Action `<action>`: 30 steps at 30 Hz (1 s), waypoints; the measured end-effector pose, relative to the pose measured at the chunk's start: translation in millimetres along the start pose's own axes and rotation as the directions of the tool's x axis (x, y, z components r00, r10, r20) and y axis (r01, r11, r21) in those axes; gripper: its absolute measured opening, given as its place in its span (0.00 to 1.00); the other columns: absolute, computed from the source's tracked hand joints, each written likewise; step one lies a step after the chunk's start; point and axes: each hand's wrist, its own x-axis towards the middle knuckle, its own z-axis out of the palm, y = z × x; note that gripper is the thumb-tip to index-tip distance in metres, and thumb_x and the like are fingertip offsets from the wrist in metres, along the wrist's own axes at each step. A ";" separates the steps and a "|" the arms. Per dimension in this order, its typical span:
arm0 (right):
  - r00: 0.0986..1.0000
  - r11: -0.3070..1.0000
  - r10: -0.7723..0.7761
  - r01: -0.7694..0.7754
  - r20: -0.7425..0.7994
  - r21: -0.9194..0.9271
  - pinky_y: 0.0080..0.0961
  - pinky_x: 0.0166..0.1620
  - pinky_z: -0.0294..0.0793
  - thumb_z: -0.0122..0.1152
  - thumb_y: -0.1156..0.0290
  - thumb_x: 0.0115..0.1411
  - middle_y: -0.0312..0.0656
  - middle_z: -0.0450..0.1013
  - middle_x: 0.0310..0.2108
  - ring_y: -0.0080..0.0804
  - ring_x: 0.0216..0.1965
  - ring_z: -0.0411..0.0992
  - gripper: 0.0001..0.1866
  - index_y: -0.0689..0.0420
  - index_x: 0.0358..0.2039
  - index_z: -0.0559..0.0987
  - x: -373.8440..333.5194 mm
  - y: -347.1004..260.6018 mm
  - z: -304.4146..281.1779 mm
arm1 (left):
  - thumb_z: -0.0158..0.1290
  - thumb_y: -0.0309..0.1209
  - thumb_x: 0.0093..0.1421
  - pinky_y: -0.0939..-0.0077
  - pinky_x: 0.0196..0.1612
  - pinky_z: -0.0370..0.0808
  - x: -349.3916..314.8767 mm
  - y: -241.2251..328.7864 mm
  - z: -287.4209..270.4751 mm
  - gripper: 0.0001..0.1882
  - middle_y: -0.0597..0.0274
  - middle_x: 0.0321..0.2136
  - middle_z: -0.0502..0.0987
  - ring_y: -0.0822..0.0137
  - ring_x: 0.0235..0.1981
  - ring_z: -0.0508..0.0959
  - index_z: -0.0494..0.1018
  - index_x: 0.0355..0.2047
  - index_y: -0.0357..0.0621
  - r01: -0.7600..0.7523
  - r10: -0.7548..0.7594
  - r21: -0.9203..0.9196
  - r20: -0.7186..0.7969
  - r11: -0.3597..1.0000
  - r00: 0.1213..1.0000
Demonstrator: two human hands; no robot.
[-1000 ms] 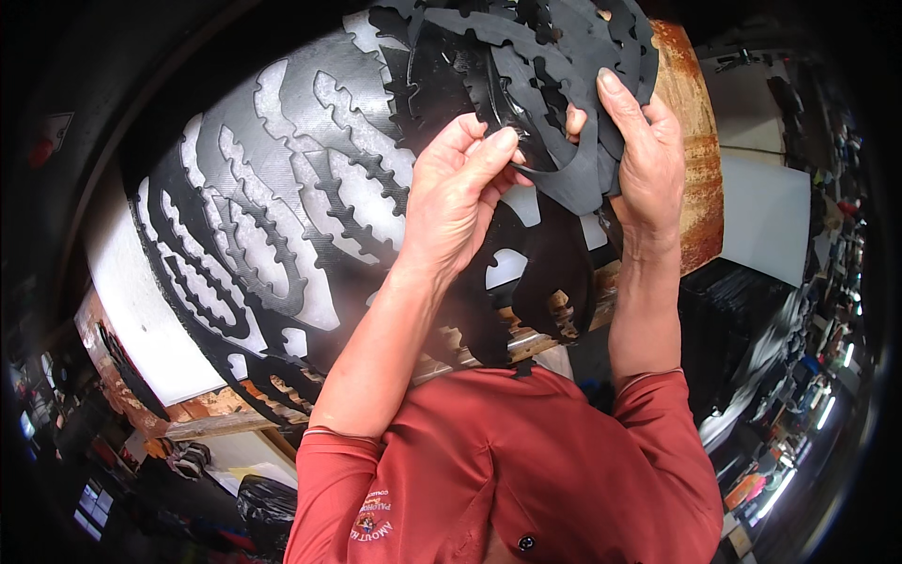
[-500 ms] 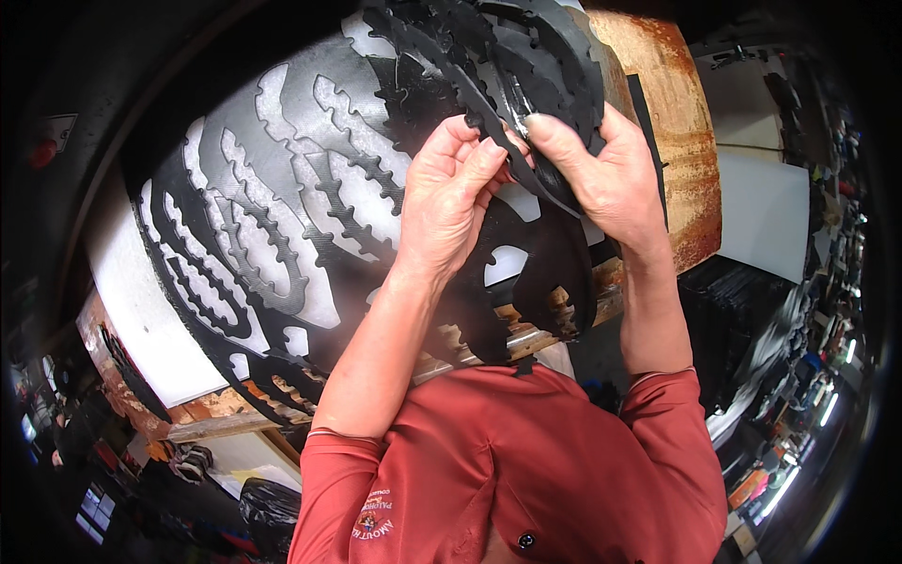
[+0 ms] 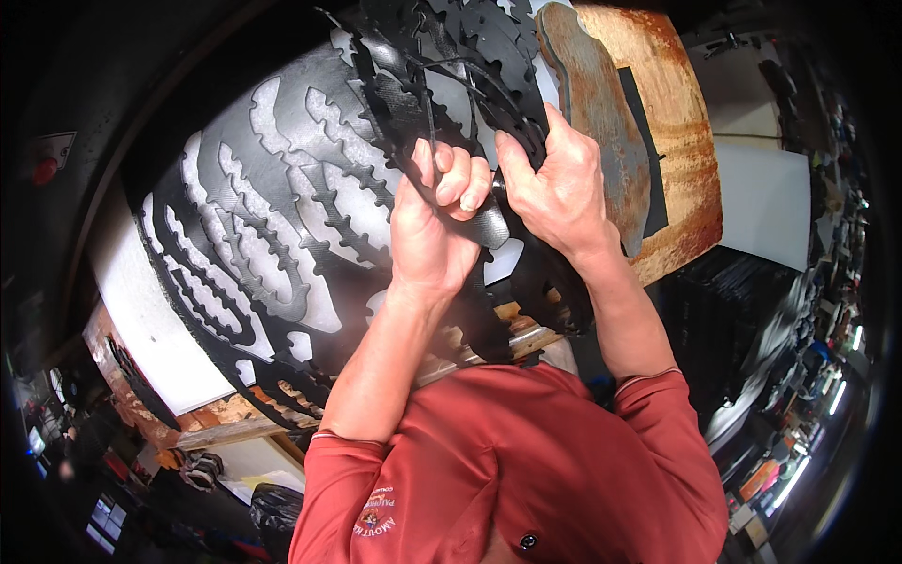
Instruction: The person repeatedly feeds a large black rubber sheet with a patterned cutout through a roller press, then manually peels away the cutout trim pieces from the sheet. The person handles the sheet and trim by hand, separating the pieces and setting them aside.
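Note:
A large black sheet (image 3: 235, 202) of rubber- or leather-like material has long notched cut-outs, with white showing through. Its near edge hangs as ragged strips toward me. My left hand (image 3: 437, 216) is closed around a black notched strip (image 3: 399, 99), whose shiny rounded end sticks out below the fingers. Close on its right, my right hand (image 3: 561, 188) pinches a bunch of black notched strips (image 3: 503, 61) between thumb and fingers. The bunch rises away to the far edge of the view. The right fingertips are partly hidden.
A worn grey-brown flat slab (image 3: 597, 122) with a curved outline lies right of my hands on a stained wooden board (image 3: 681, 141). A white board (image 3: 155, 329) shows under the sheet's left side. Dark stacked material (image 3: 714, 320) stands at the right, and a red button (image 3: 44, 170) far left.
Both hands have come lower and apart a little, the right one moving left. The left fingers have curled round a strip. The bunch has shifted left, uncovering the grey-brown slab.

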 end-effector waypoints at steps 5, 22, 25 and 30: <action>0.998 0.996 -0.010 0.004 -0.069 -0.087 0.37 0.33 0.79 0.62 0.79 0.62 0.53 0.80 0.26 0.47 0.26 0.80 0.10 0.66 0.43 0.78 -0.4 9.9 9.9 | 0.43 0.43 0.81 0.75 0.34 0.64 -12.1 -14.2 8.2 0.20 0.69 0.21 0.60 0.70 0.26 0.63 0.62 0.30 0.48 -0.217 0.267 0.418 -0.064 0.882 0.962; 0.993 0.950 -0.084 0.056 -0.081 -0.308 0.54 0.40 0.79 0.58 0.69 0.64 0.63 0.80 0.27 0.64 0.33 0.81 0.17 0.71 0.47 0.78 16.2 24.3 12.7 | 0.53 0.42 0.76 0.69 0.41 0.67 -99.8 22.8 15.1 0.12 0.71 0.26 0.67 0.70 0.25 0.64 0.69 0.36 0.51 -0.159 0.240 0.375 -0.180 0.913 0.954; 1.000 0.993 -0.016 0.016 0.002 -0.115 0.51 0.40 0.80 0.60 0.64 0.68 0.63 0.79 0.27 0.60 0.32 0.82 0.17 0.67 0.45 0.78 20.7 8.1 -5.7 | 0.52 0.39 0.77 0.61 0.53 0.79 -92.4 27.7 18.1 0.18 0.54 0.40 0.81 0.55 0.43 0.83 0.74 0.53 0.35 -0.107 0.208 0.441 -0.188 0.891 0.960; 0.999 0.966 -0.038 0.027 -0.037 -0.256 0.37 0.34 0.78 0.56 0.61 0.74 0.50 0.81 0.27 0.39 0.29 0.81 0.16 0.61 0.48 0.81 35.8 -23.5 -67.7 | 0.51 0.40 0.78 0.64 0.54 0.83 -74.2 41.0 39.6 0.22 0.47 0.47 0.82 0.57 0.47 0.85 0.73 0.56 0.28 -0.025 0.162 0.497 -0.234 0.868 0.959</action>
